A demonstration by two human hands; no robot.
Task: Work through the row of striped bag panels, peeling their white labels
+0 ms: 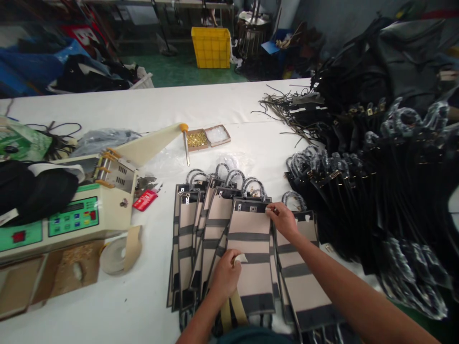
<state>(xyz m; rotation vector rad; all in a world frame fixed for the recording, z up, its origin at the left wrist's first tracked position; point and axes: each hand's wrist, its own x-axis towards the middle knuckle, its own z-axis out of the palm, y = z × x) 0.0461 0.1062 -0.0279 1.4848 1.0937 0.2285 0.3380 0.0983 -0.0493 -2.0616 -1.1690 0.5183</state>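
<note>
Beige-and-black striped bag panels (250, 277) with plastic-wrapped handles lie overlapped on the table. Over the lower left of the front panel, my left hand (226, 271) is closed on a strip of tape (241, 258), its pale end sticking out past the fingers. Yellowish bands (234, 308) hang just below that hand. My right hand (282, 220) pinches a small pale piece (268, 209) at the same panel's top right corner, on the black band beside a metal fitting (253, 209). Another striped panel (304, 282) lies partly under my right forearm.
A machine with green control panels (73, 217) stands at left, beside a tape roll (114, 255). A screwdriver (187, 145) and a box of gold-coloured hardware (197, 139) sit behind the panels. Black straps and wrapped handles (333, 172) are heaped at right. A yellow crate (211, 48) stands beyond the table.
</note>
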